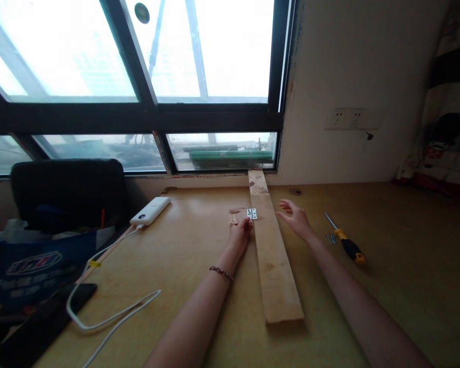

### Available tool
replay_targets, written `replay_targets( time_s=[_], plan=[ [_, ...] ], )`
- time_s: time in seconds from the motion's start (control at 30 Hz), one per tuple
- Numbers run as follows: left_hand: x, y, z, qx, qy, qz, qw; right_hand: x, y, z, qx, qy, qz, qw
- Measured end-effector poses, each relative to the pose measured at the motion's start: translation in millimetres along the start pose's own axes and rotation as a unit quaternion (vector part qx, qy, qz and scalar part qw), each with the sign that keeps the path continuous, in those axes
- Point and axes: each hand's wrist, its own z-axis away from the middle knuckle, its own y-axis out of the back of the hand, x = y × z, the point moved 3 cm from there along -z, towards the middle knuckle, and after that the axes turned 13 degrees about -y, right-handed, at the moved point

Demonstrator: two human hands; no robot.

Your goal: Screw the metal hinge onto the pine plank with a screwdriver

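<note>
A long wooden plank lies on the desk, running from near me toward the window. A small metal hinge sits at its left edge, joined to a small wooden block. My left hand rests on that block beside the hinge, fingers curled down on it. To the right of the plank, my right hand hovers with fingers spread and holds nothing.
A yellow-and-black screwdriver and a few screws lie right of my right hand. A white power bank with a white cable sits at left, near a black chair and a blue bag.
</note>
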Motion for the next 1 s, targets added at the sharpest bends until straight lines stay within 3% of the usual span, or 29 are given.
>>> replay_targets(
  time_s=[0.17,0.3,0.43,0.67,1.0],
  plan=[
    [-3.5,1.8,-2.4,0.003,0.031,0.015,0.999,50.1,81.5,25.9,0.15,-0.1,0.181,0.967],
    [-3.2,1.6,-2.6,0.005,0.026,0.021,0.999,77.7,110.2,35.7,0.186,-0.17,0.287,0.924],
    [-2.5,0.9,-1.3,0.001,0.021,0.01,1.0,84.0,112.3,33.9,0.181,-0.209,0.326,0.904],
    [-4.5,1.9,-2.0,0.002,0.021,-0.004,1.0,83.9,115.3,32.8,0.148,-0.232,0.336,0.901],
    [-6.0,3.0,-4.6,-0.001,0.008,0.005,1.0,81.3,106.6,36.7,0.037,-0.283,0.379,0.88]
  ],
)
